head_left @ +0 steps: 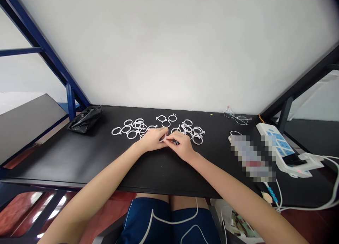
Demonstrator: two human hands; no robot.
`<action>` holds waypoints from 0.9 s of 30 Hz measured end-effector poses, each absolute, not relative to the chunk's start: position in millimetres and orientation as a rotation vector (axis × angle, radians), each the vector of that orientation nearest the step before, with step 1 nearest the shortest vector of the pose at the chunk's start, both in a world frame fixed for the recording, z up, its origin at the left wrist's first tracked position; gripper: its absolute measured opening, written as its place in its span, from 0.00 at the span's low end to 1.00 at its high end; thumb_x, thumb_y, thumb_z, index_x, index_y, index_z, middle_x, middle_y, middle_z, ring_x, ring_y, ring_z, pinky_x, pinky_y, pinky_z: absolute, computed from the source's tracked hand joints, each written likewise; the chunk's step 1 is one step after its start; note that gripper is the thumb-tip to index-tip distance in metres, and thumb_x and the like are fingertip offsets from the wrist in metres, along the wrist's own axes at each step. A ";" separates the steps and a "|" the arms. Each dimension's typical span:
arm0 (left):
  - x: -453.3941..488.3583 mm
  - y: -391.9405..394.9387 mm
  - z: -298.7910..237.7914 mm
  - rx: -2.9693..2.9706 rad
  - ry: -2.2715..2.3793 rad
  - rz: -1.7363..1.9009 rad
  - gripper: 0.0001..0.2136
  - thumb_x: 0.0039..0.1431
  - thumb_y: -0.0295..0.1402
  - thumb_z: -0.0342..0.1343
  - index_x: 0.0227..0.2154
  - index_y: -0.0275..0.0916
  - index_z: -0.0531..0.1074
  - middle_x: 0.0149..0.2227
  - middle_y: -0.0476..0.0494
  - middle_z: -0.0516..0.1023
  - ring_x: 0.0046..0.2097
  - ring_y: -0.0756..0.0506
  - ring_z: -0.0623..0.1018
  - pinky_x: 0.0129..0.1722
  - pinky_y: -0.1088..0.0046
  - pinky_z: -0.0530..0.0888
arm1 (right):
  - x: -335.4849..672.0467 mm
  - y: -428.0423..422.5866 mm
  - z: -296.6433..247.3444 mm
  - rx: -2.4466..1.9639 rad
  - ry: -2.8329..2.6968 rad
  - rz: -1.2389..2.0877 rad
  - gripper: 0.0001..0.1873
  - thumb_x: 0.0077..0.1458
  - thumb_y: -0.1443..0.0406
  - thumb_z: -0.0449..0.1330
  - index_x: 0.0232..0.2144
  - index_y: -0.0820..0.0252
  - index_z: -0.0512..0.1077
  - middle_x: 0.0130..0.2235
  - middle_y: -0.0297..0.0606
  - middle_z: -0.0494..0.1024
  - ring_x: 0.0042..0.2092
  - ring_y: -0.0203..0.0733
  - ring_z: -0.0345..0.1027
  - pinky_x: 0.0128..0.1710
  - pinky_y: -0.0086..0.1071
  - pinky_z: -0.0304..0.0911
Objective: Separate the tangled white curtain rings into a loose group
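My left hand [154, 139] and my right hand [181, 144] meet over the middle of the black table [106, 159]. Between their fingertips is a white plastic ring [162, 139], mostly covered by the fingers. Both hands are closed on it, the right one in a pinch. More white rings with small clip-like tabs lie around: a pile of rings [132, 134] to the left, a small group of rings [166, 123] behind the hands, and another cluster of rings [197, 132] to the right. Some rings are partly hidden by the hands.
A crumpled black plastic bag [86, 120] lies at the back left. Eyeglasses [241, 120] rest near the wall. At the right are a blurred-out phone [250, 159] on a cable and a white power strip [280, 145] with a plugged-in charger [311, 161]. Blue frame bars [70, 99] rise at left.
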State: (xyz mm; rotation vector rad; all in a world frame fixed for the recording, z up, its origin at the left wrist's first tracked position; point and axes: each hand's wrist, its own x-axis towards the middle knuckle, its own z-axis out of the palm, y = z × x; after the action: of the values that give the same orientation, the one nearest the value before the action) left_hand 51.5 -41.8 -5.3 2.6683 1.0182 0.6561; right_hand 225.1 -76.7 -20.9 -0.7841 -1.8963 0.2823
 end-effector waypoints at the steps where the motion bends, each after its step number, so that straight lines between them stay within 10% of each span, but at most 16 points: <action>1: 51.5 -41.7 -5.1 2.673 1.008 0.655 0.10 0.56 0.38 0.54 0.27 0.40 0.60 0.26 0.52 0.68 0.25 0.51 0.67 0.26 0.76 0.60 | 225.0 -76.8 -21.1 -0.784 -1.905 0.282 0.06 0.58 0.64 0.60 0.29 0.56 0.74 0.27 0.34 0.75 0.28 0.37 0.66 0.31 0.34 0.66; 27: 49.0 -36.8 -9.4 2.770 0.982 0.645 0.06 0.44 0.26 0.47 0.18 0.39 0.55 0.18 0.52 0.63 0.21 0.52 0.60 0.23 0.75 0.55 | 221.2 -80.4 -15.8 -0.700 -1.975 0.289 0.08 0.61 0.66 0.56 0.31 0.57 0.73 0.28 0.36 0.76 0.31 0.39 0.66 0.34 0.36 0.66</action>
State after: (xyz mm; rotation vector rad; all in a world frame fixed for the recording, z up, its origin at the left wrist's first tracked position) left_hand 49.0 -36.8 -9.4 2.7702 0.9820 0.6446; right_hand 221.2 -80.4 -15.8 -0.7000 -1.9747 0.2893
